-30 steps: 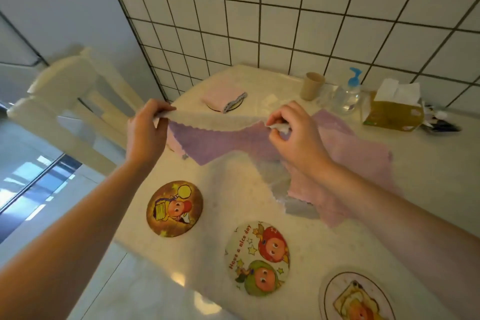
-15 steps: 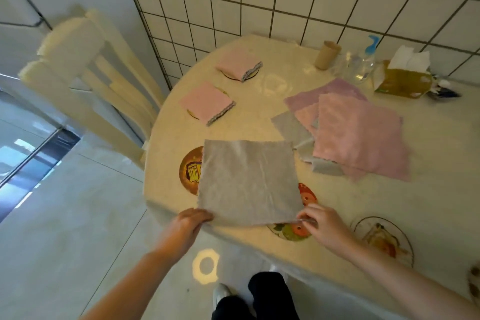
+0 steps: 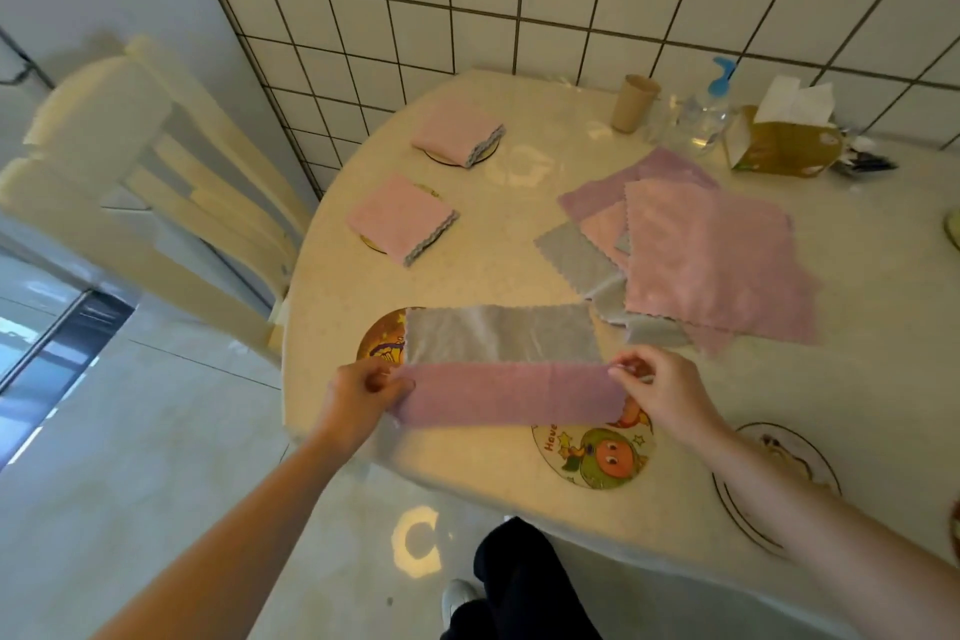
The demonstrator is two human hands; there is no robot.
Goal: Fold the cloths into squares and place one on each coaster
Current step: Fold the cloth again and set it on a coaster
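A cloth (image 3: 506,369), grey on one face and purple on the other, lies at the table's near edge with its near half turned up and over. My left hand (image 3: 363,392) pinches its left corner and my right hand (image 3: 657,387) pinches its right corner. The cloth partly covers a yellow-brown coaster (image 3: 382,338) and a green cartoon coaster (image 3: 597,457). A third bare coaster (image 3: 779,452) sits to the right. Two folded pink cloths (image 3: 400,216) (image 3: 460,138) rest on coasters farther back. A pile of unfolded pink, purple and grey cloths (image 3: 711,255) lies at the right.
A paper cup (image 3: 634,101), a clear bottle with a blue pump (image 3: 709,112) and a tissue box (image 3: 784,140) stand along the tiled wall. A cream chair (image 3: 150,182) stands left of the round table (image 3: 519,192). My dark trouser leg and shoe show below the table edge.
A second ago both hands held the cloth up in the air. It was then laid flat, grey side up, and now its near edge is lifted and folded away, showing purple.
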